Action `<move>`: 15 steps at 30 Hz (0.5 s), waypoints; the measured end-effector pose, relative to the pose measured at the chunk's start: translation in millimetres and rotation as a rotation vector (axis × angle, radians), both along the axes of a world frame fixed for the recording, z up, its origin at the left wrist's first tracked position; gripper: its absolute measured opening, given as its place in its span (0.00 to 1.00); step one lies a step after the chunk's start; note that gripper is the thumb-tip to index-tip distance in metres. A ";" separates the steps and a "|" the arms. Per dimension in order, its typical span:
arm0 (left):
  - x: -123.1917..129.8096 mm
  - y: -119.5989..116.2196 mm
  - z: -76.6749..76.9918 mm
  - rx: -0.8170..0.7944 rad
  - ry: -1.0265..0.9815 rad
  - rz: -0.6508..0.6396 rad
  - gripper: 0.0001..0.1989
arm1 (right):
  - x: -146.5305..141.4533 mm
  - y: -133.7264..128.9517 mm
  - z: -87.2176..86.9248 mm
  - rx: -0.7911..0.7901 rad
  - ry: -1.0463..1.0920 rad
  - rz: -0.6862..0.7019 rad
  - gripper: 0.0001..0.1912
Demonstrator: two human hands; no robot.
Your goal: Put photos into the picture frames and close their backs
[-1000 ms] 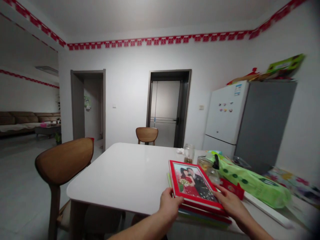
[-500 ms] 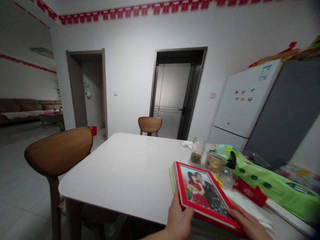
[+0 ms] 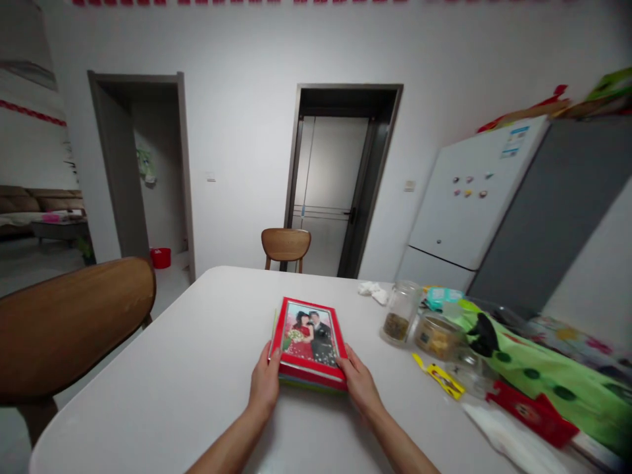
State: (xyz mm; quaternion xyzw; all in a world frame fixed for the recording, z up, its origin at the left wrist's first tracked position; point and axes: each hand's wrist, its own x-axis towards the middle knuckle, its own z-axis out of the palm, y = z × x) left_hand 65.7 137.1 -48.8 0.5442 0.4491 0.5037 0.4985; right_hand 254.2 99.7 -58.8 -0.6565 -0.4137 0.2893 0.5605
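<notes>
A red photo frame [image 3: 312, 339] with a picture of a couple lies at the top of a stack. Below it, green edges of flat items [image 3: 316, 386] show; their kind is hard to make out. Gripping the stack's left edge is my left hand [image 3: 265, 382], its thumb up by the frame's near corner. My right hand [image 3: 359, 380] closes on the opposite edge, thumb on the red border. The stack is at the middle of the white table [image 3: 197, 368]; whether its underside touches the tabletop I cannot tell.
On the table's right side stand a glass jar [image 3: 397, 319], a round clear container [image 3: 437, 339] and a yellow packet [image 3: 445, 382]. Beyond are a red box [image 3: 530, 411] and a green bag [image 3: 557, 375]. Wooden chairs stand at the left [image 3: 83, 322] and far side [image 3: 286, 245].
Both hands have carried the stack from the table's right side leftward to its middle. The camera view has shifted, and the items on the right show more fully.
</notes>
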 end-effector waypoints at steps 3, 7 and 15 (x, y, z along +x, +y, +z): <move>-10.7 9.1 -10.5 0.021 -0.004 -0.010 0.25 | -8.6 8.9 -5.1 0.065 0.099 0.001 0.30; -18.2 7.7 -13.6 0.024 0.009 -0.074 0.26 | -10.6 8.0 -17.0 0.146 0.068 -0.026 0.29; -31.3 11.5 -11.3 -0.062 -0.056 -0.016 0.27 | -11.6 2.1 -0.9 0.136 -0.056 -0.038 0.27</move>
